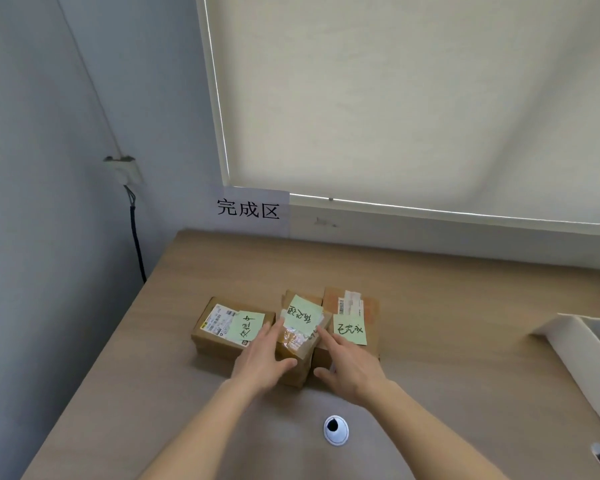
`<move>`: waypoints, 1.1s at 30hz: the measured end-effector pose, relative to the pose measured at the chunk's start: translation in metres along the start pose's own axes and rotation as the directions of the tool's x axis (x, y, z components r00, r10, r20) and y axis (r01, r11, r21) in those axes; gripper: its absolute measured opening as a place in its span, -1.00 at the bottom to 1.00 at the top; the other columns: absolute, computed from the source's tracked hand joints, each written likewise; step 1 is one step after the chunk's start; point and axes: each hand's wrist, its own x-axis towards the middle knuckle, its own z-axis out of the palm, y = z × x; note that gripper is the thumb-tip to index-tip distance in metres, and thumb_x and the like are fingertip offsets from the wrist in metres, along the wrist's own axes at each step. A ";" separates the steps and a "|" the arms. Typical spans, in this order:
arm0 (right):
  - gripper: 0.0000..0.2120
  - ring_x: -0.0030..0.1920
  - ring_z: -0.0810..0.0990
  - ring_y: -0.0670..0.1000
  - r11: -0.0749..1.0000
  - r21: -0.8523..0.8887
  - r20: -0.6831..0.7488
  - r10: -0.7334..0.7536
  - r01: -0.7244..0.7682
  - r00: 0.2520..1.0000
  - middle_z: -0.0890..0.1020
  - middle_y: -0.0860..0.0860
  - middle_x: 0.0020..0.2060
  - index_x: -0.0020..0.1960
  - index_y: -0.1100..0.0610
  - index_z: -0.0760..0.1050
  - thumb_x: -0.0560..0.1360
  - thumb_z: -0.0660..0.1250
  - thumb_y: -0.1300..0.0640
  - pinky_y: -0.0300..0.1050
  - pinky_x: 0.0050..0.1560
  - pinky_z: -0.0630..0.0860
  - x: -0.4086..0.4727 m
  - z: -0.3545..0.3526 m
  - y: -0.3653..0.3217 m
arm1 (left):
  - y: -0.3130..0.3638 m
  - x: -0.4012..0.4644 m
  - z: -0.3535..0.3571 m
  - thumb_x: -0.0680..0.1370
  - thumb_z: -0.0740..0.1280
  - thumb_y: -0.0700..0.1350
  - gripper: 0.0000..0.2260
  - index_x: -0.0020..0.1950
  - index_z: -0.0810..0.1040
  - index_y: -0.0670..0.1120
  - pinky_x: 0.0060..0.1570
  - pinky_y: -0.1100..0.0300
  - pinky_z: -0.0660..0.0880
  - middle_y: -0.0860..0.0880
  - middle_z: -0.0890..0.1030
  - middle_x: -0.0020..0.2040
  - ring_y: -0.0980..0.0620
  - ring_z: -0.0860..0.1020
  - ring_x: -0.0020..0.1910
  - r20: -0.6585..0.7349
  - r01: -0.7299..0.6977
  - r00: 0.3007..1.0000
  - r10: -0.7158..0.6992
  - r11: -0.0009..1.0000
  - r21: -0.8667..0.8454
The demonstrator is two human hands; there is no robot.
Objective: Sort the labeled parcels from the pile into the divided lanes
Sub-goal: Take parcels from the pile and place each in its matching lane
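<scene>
Three brown cardboard parcels stand side by side on the wooden desk, each with a green handwritten note on top. The left parcel also carries a white shipping label. The middle parcel is wrapped in clear tape. The right parcel has a barcode label at its far end. My left hand lies with straight fingers against the middle parcel's left side. On that parcel's right side rests my right hand, fingers extended and index fingertip at its top edge.
A white paper sign with printed characters hangs on the wall behind the desk. A white tray sits at the right edge. Two cable grommets are set into the desk near me. A dark cable runs down the left wall.
</scene>
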 end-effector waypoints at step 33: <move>-0.39 0.44 0.39 0.18 0.967 0.240 -0.270 0.148 -0.082 0.951 0.27 0.01 0.55 0.63 -0.02 0.13 0.64 0.22 0.22 -0.01 0.39 0.38 -0.128 -0.088 0.073 | 0.166 -0.049 0.011 0.50 0.49 -0.07 -0.33 0.56 0.29 0.05 0.31 0.07 0.44 0.04 0.47 0.41 0.03 0.48 0.30 -0.112 -0.383 0.923 0.367 0.901 -0.205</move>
